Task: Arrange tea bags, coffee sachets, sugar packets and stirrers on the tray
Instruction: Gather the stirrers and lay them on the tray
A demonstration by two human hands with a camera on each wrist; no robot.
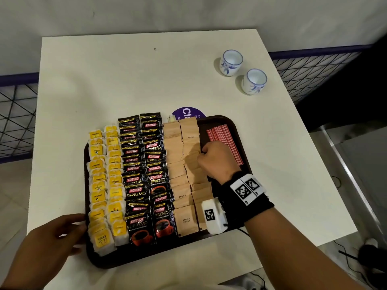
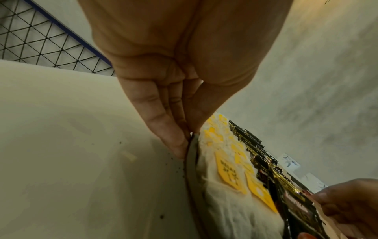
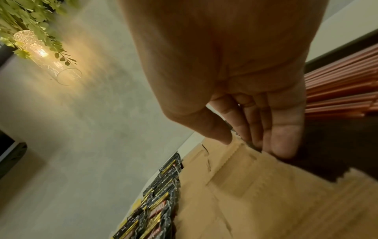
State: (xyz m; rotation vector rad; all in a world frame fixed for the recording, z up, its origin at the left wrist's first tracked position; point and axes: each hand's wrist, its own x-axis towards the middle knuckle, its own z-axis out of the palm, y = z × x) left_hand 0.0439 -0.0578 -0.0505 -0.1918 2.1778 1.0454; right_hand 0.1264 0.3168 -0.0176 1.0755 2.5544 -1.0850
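Down at the lower left of the head view, the left hand (image 1: 52, 233) lies flat on the desk (image 1: 125, 76), straight fingers touching the dark tray's (image 1: 240, 130) left rim. Moving right across the tray: yellow tea bags (image 1: 104, 185), black coffee sachets (image 1: 146, 174), brown sugar packets (image 1: 180, 164) with the right hand (image 1: 217, 160) curled over them, thumb and fingers pinching one packet, then red stirrers (image 1: 225, 141). Two cups (image 1: 243, 72) sit upper right.

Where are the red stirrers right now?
In the head view, the thin red stirrers lie bundled at the dark brown tray's far right, beside the brown paper sugar packets.
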